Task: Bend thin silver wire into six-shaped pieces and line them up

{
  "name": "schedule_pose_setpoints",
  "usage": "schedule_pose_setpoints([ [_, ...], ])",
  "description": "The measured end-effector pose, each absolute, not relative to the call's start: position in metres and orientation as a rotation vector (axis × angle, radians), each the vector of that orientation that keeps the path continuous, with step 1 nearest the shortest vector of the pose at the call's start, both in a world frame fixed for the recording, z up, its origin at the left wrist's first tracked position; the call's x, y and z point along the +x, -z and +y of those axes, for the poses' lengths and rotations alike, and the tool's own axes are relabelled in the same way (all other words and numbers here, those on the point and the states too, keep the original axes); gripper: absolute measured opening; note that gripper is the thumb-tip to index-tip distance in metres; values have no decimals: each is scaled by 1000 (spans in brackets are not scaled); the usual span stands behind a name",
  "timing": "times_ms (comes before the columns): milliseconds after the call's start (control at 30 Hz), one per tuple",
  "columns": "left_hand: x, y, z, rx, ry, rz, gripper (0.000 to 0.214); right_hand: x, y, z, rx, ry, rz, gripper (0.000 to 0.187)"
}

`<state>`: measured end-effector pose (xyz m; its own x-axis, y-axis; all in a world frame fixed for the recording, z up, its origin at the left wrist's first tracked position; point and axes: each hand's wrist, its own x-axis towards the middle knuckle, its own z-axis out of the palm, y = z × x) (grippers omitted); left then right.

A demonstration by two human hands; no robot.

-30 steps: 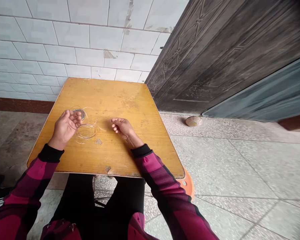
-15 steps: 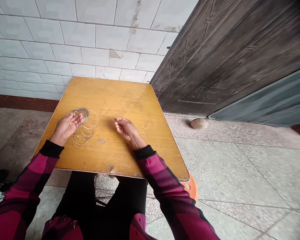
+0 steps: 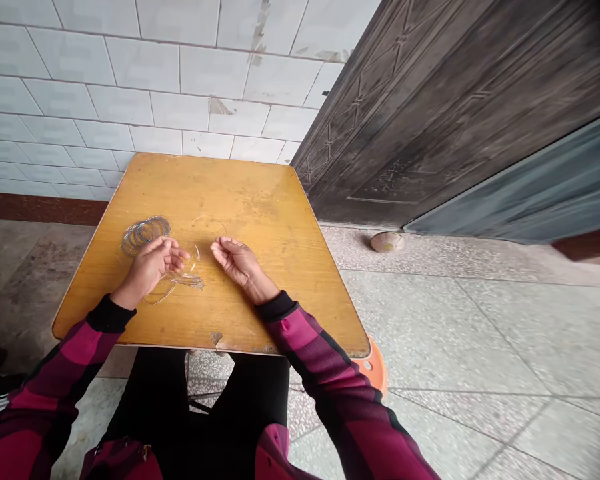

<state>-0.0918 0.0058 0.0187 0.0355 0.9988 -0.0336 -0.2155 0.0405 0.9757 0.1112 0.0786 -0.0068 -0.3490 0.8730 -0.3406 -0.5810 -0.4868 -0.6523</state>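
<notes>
A coil of thin silvery wire (image 3: 143,233) lies on the wooden table, just beyond my left hand (image 3: 155,263). Loose copper-coloured loops of the same wire (image 3: 167,291) spread under and beside that hand. The left fingers are curled, with thumb and forefinger close together on the wire; its exact line there is partly hidden. My right hand (image 3: 237,263) is closed in a pinch a little to the right, palm turned inward. From its fingertips a fine strand of wire arcs up and leftward over the tabletop.
The yellow-brown wooden table (image 3: 270,287) has worn patches and a chipped front edge. White wall tiles (image 3: 160,140) rise behind it, and a dark carved door (image 3: 380,147) stands to the right. An orange stool (image 3: 375,367) shows under the right corner. A roundish stone-like object (image 3: 387,241) lies by the door.
My left hand has shifted right, closer to the right one, and its fingers have curled in. The wire coil now shows more fully, and the loose loops are bunched flatter.
</notes>
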Motion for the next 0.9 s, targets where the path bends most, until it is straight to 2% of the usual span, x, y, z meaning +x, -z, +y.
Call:
schedule_pose_setpoints([
  [233, -54, -13, -27, 2274, -739, 1160, 30, 114, 2, 81, -812, -1915, -463, 17],
  [367, -49, -5, -52, 2718, -443, 1191, 62, 123, 2, 89, -821, -1842, -457, 19],
  [433, -55, 0, -63, 2801, -331, 1227, 66, 127, 3, 92, -826, -1811, -459, 18],
  [633, -110, 11, -71, 2765, -326, 1413, 39, 130, 8, 96, -829, -1790, -522, 16],
  [767, -167, 17, -69, 2717, -359, 1473, 39, 129, 3, 91, -867, -1845, -490, 19],
  [900, -199, 12, -69, 2688, -424, 1492, 48, 131, -5, 86, -864, -1887, -564, 16],
])
